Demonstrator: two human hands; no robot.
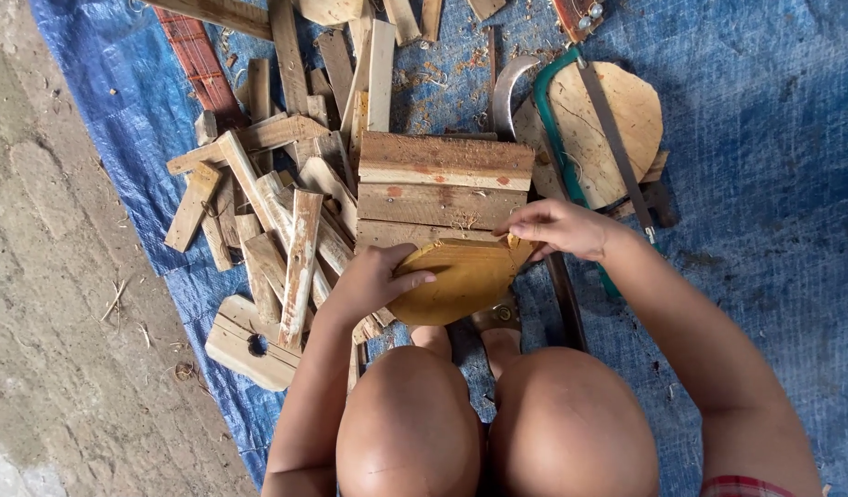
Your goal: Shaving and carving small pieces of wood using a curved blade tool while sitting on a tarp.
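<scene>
Left hand (373, 281) and right hand (557, 227) grip opposite rims of a yellow wooden disc (461, 281) resting against a plank block (442, 189); seemingly stiff, light, best held by its edges.

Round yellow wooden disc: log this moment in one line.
left hand: holding round yellow wooden disc | right hand: pinching disc's far edge | disc: lying over stacked brown wooden boards | green-framed saw: idle on blue tarp
</scene>
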